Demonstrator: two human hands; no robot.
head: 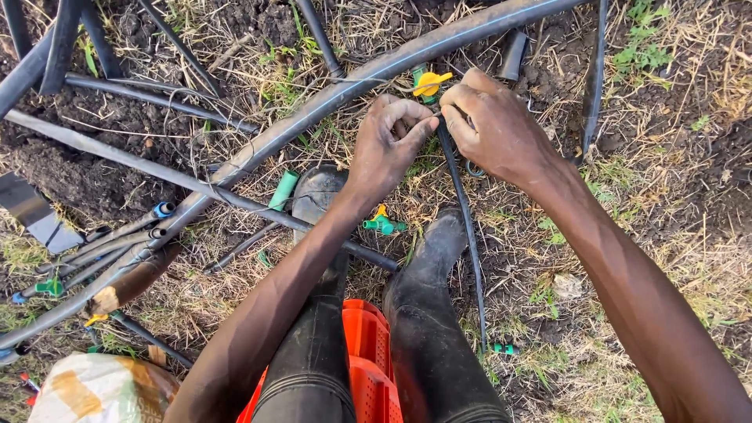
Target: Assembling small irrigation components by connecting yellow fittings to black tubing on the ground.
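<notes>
The person sits low on an orange crate (364, 345), black rubber boots (439, 243) planted on the straw-strewn ground (642, 235), which brings both hands close to the work without stooping. The left hand (389, 141) and right hand (493, 125) meet at the far centre of the scene, just near of a thick black pipe (329, 98) that arcs from the near left to the far right. Between them runs a thin black hose (464, 227), trailing back toward the person along the right boot; its far end is pinched where the two hands touch. The left fingers (411, 129) are curled shut on that end, apparently to steady it. The right fingers (462, 117) are closed around the same spot, and what else they may grip is hidden. A green valve with a yellow handle (427, 84) sits at the thick pipe, just beyond the fingertips; whether the hose touches it cannot be told. A second green valve (382, 224) lies loose on the ground between the boots, within easy reach. More hoses with blue and green end fittings (160, 210) lie at the left, and a sack (94, 388) at the near left.
</notes>
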